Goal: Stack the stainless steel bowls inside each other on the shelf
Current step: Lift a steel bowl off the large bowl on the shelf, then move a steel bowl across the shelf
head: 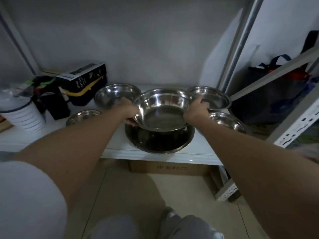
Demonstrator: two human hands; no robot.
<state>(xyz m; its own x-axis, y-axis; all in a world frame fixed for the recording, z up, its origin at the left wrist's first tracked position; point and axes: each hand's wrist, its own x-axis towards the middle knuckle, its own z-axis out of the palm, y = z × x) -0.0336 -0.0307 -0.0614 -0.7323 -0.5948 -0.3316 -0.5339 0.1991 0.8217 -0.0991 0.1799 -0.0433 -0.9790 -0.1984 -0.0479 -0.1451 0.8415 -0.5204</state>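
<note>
Left hand and right hand grip the tilted bowl; fingers hidden behind its rim.

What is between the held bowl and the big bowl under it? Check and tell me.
Nothing visible. Both hands, left hand and right hand, hold the tilted bowl directly over the large bowl, whose visible inside looks empty.

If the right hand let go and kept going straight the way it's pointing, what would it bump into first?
Probably the back-right bowl. The right hand grips the rim of the held bowl and points up and away toward the wall; that shallow bowl sits just beyond its fingers. Depth is hard to judge, so it might pass over the rim.
</note>
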